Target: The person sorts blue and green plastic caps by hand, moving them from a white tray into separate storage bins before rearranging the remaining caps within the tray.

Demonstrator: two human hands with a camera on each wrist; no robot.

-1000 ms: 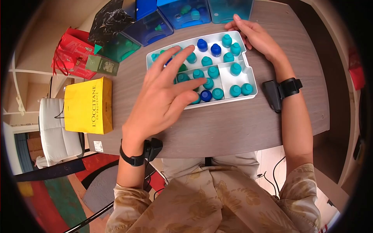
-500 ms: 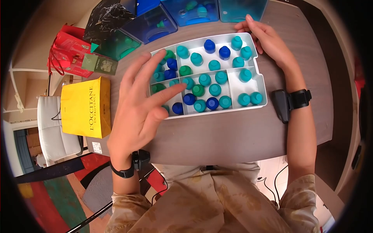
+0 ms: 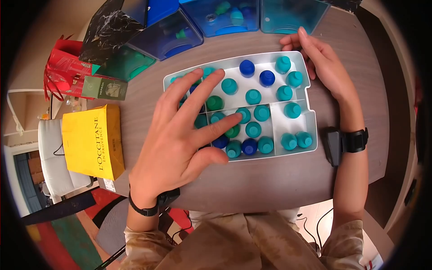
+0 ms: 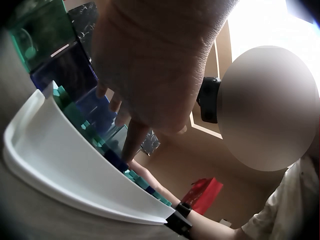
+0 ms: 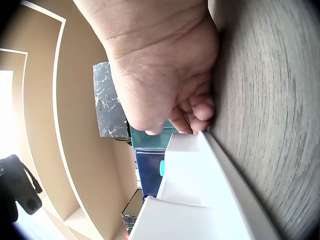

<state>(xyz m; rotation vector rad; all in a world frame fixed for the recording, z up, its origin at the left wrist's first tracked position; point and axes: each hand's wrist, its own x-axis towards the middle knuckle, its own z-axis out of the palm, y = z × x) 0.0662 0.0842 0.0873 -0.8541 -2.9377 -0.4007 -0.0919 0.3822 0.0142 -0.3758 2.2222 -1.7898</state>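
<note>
A white divided tray [image 3: 283,128] lies on the table, with small teal bottles [image 3: 253,96], dark blue bottles [image 3: 247,69] and green bottles [image 3: 215,103] standing in its compartments. Over the tray's left half spreads my left hand [image 3: 173,139], its fingers extended and hiding several bottles. Its index fingertip overlaps a teal bottle [image 3: 244,114] in the head view; nothing is pinched. Beside the far right corner, my right hand [image 3: 326,67] rests on its edge on the table, fingers loosely bent. In the right wrist view those fingertips are right at the tray's wall [image 5: 192,172].
Behind the tray stand a teal bin [image 3: 292,18], a blue bin [image 3: 220,20], a dark blue bin [image 3: 166,36] and a green bin [image 3: 128,65]. To the left are a yellow paper bag [image 3: 90,141], a red bag [image 3: 65,69] and a small green box [image 3: 104,88].
My left hand drew back left, uncovering more bottles, then came back over the tray. My right hand stays at the far right corner. The head view has shifted, so the tray appears lower.
</note>
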